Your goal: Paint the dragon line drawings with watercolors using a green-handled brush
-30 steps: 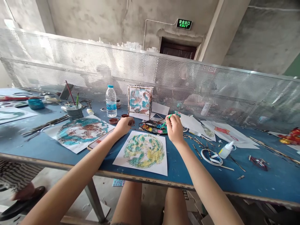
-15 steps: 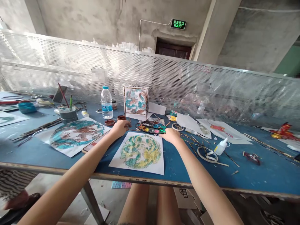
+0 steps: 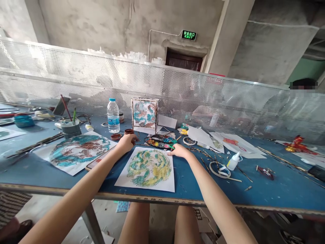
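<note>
A sheet with a round green and yellow painted design (image 3: 149, 166) lies in front of me. At its upper left, my left hand (image 3: 127, 143) has curled fingers beside a small brown pot (image 3: 128, 131) and a brown dish (image 3: 116, 136); whatever they grip is hidden. My right hand (image 3: 179, 150) is closed at the sheet's upper right corner, thumb at the paper edge. A thin green piece shows at its fingers, too small to name. Between the hands sits a dark paint palette (image 3: 159, 141) with several colours. Behind it stands a framed blue and brown picture (image 3: 145, 114).
Left are a water bottle (image 3: 113, 116), a cup of brushes (image 3: 71, 128) and a blue-brown painting (image 3: 81, 150), partly over a phone-like slab (image 3: 96, 163). Right are a glue bottle (image 3: 233, 161), a tape ring (image 3: 219, 169), loose sticks and papers. A perforated metal screen (image 3: 188, 98) backs the table.
The whole view has shifted slightly. My right hand has slid a little left along the palette's edge toward the sheet's corner. My left hand stays by the brown pot.
</note>
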`<move>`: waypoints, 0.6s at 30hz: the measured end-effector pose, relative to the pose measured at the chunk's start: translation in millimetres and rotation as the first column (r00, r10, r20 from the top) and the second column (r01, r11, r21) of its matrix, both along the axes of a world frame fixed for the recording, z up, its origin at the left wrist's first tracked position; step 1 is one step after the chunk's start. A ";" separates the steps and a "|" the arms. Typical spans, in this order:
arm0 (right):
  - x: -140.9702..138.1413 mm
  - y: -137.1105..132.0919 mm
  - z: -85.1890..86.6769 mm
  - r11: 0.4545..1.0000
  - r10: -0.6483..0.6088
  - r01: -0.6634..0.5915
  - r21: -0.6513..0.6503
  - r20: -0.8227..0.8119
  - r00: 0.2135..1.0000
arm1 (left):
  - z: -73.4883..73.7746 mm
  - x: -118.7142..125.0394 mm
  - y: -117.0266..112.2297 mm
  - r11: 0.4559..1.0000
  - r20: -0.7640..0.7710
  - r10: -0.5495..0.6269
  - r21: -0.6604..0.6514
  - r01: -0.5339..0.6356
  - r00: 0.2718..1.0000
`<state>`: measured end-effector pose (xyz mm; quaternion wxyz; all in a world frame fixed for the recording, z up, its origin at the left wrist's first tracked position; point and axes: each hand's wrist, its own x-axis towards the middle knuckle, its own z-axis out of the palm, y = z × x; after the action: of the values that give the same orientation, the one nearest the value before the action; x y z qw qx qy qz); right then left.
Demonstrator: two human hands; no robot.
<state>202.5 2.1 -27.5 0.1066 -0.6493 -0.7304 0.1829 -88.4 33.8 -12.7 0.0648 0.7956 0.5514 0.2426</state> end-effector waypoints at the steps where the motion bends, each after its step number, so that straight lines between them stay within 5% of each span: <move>1: -0.7 1.1 -1.0 1.000 0.006 -0.006 0.003 -0.018 1.000 | -0.3 -0.4 0.8 1.000 -0.026 0.008 0.011 -0.008 1.000; 10: 3.3 -1.3 10.9 0.969 0.171 -0.108 0.220 -0.289 0.942 | 2.8 -3.7 6.6 0.998 -0.074 0.043 0.050 -0.039 0.996; 14: 7.4 -2.4 17.2 0.878 0.285 -0.019 0.479 -0.490 0.824 | 3.9 -2.8 3.8 0.997 -0.005 0.045 0.067 -0.045 0.999; 18: 5.3 -4.1 20.4 0.798 0.320 0.058 0.600 -0.503 0.803 | 6.7 -0.7 -1.1 0.989 -0.025 0.100 0.110 -0.097 0.995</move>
<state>207.7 -2.0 -7.1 0.5062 -0.4408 -0.7271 0.1442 -89.1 32.7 -6.0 0.0008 0.7734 0.5768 0.2628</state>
